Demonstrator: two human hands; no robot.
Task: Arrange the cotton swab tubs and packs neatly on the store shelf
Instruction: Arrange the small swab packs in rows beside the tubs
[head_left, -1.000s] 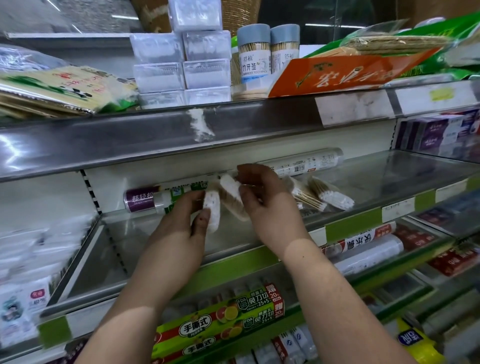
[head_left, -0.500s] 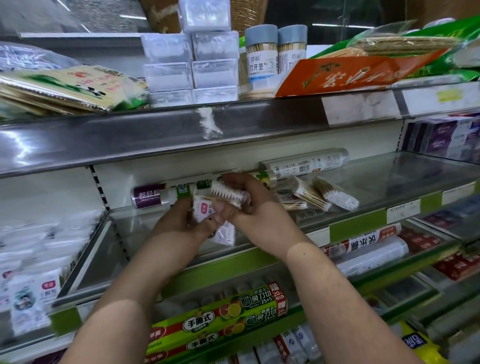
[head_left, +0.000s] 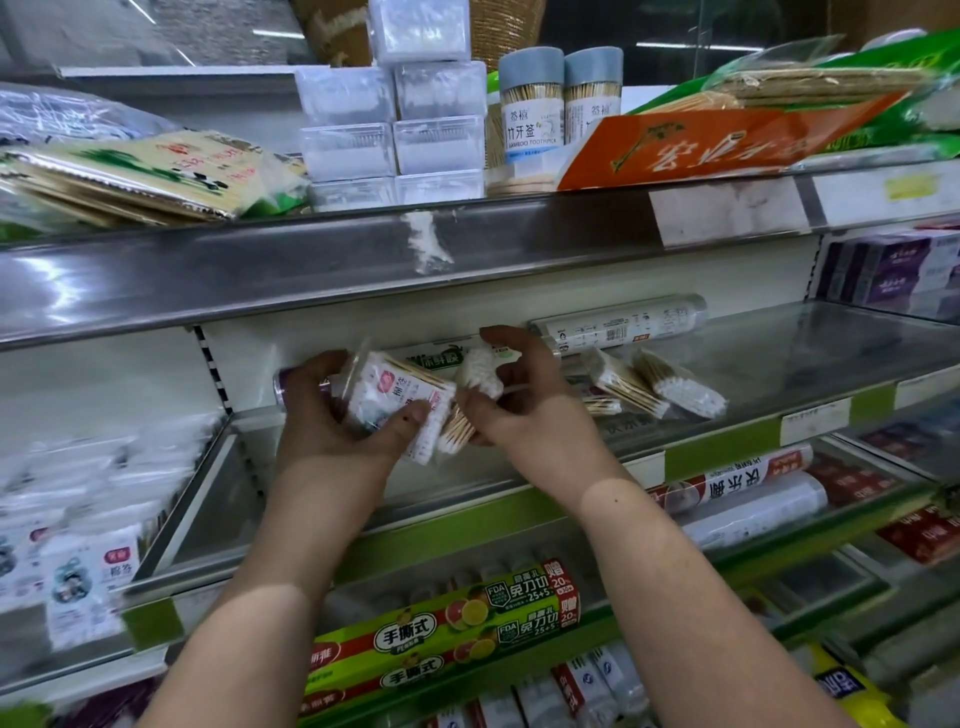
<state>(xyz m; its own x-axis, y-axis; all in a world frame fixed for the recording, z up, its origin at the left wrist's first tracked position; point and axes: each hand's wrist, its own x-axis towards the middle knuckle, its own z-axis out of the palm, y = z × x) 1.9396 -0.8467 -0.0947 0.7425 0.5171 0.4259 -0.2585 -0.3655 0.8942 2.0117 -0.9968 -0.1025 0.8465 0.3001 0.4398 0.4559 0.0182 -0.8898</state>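
My left hand (head_left: 332, 415) grips a clear cotton swab pack with a white and pink label (head_left: 397, 397) above the middle metal shelf (head_left: 779, 364). Pressed against it, my right hand (head_left: 524, 400) holds another swab pack (head_left: 478, 375) with white tips upward and wooden sticks below. Two more swab packs (head_left: 626, 387) (head_left: 680, 389) lie on the shelf just right of my right hand. Stacked clear swab tubs (head_left: 395, 127) stand on the top shelf.
Rolls of cling film (head_left: 621, 325) lie along the back of the middle shelf. Toothpick jars (head_left: 531, 104) and an orange pack (head_left: 717, 145) sit on the top shelf. White packets (head_left: 98, 519) hang at left. Green wrap boxes (head_left: 447, 629) fill the shelf below.
Both hands have brought their swab packs together and lifted them slightly. The left hand's pack has turned so its label faces me.
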